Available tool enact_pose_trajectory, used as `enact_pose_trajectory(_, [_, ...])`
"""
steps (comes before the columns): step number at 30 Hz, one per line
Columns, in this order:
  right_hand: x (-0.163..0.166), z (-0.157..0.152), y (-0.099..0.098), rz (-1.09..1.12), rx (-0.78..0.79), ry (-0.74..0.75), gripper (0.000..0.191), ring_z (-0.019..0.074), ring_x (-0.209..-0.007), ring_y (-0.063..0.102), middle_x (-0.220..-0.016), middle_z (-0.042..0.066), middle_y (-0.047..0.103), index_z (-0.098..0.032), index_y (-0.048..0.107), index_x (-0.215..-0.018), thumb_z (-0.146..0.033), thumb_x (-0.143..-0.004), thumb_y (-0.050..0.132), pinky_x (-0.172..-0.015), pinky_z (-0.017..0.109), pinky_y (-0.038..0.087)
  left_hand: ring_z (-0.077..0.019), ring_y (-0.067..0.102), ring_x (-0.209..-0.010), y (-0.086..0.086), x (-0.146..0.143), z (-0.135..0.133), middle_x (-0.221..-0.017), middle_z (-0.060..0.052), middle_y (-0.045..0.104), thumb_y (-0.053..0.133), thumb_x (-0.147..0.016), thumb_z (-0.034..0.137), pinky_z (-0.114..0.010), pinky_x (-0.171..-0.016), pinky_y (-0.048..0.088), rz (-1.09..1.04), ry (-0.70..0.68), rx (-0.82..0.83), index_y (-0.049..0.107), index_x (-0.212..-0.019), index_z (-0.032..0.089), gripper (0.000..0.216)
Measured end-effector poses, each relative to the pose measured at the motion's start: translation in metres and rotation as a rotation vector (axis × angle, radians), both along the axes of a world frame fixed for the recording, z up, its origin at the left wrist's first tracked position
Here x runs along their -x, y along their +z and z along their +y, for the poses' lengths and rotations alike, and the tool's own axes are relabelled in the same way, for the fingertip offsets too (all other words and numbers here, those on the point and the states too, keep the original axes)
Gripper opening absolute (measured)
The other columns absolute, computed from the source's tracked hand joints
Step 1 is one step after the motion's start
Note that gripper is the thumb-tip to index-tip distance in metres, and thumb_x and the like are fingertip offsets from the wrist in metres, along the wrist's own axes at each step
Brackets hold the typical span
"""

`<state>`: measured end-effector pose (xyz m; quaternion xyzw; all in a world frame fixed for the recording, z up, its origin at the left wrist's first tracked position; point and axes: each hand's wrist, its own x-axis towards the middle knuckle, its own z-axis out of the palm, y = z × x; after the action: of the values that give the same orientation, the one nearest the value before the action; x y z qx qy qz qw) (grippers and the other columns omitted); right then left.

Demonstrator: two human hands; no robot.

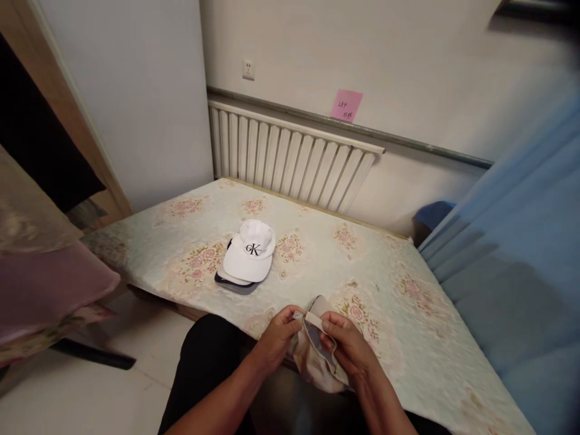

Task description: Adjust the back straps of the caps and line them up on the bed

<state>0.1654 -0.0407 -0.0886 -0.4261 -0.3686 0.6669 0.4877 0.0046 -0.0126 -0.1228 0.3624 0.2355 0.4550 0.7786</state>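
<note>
Both hands are pinched shut on a beige cap [317, 356] right at the edge of the bed. The left hand [278, 338] has its fingertips closed on what looks like the little metal buckle of the back strap, and the right hand [347, 344] is clamped on the strap and fabric just beside it, thumb on top. The rest of the cap hangs loose below the fingers, over the lap.

Honestly, the risk I see is that the grip is all fingertip on a tiny buckle, so if it slips the strap could slide out or the cap might drop to the floor, since nothing supports it underneath.

Further out from the fingers, up and to the left, a white cap [251, 257] sits stacked on a darker cap [233, 283] on the flowery mattress [408, 284]. Beyond that there's a radiator [290, 157] and a pink sticky note [347, 106] on the wall.
</note>
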Motion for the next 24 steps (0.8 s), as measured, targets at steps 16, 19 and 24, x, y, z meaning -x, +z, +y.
enact_pose_trajectory(16, [-0.003, -0.003, -0.012, -0.007, 0.007, 0.073, 0.026, 0.0051, -0.040, 0.027, -0.044, -0.005, 0.044, -0.016, 0.052, -0.064, -0.036, -0.073, 0.067, -0.044, 0.023, 0.012, -0.0144, 0.058, -0.079, -0.001, -0.005, -0.003, -0.091, -0.004, 0.063, 0.071, -0.066, 0.028, -0.026, -0.075, 0.042, -0.052, -0.021, 0.035, 0.057, -0.086, 0.016, 0.028])
enact_pose_trajectory(19, [-0.004, -0.003, -0.012, -0.004, 0.002, 0.070, 0.026, 0.0052, -0.040, 0.026, -0.044, -0.006, 0.043, -0.016, 0.053, -0.064, -0.035, -0.073, 0.066, -0.044, 0.023, 0.013, -0.0142, 0.059, -0.079, -0.001, -0.005, -0.003, -0.091, -0.004, 0.064, 0.069, -0.068, 0.025, -0.026, -0.075, 0.042, -0.084, -0.041, 0.024, 0.057, -0.087, 0.016, 0.024])
enact_pose_trajectory(24, [-0.002, -0.003, -0.010, -0.003, 0.011, 0.050, 0.028, 0.0053, -0.039, 0.026, -0.043, -0.006, 0.044, -0.016, 0.053, -0.063, -0.038, -0.072, 0.067, -0.044, 0.023, 0.013, -0.0137, 0.059, -0.077, -0.001, -0.005, -0.002, -0.088, -0.003, 0.064, 0.069, -0.068, 0.024, -0.026, -0.075, 0.042, -0.078, -0.042, 0.015, 0.058, -0.087, 0.016, 0.024])
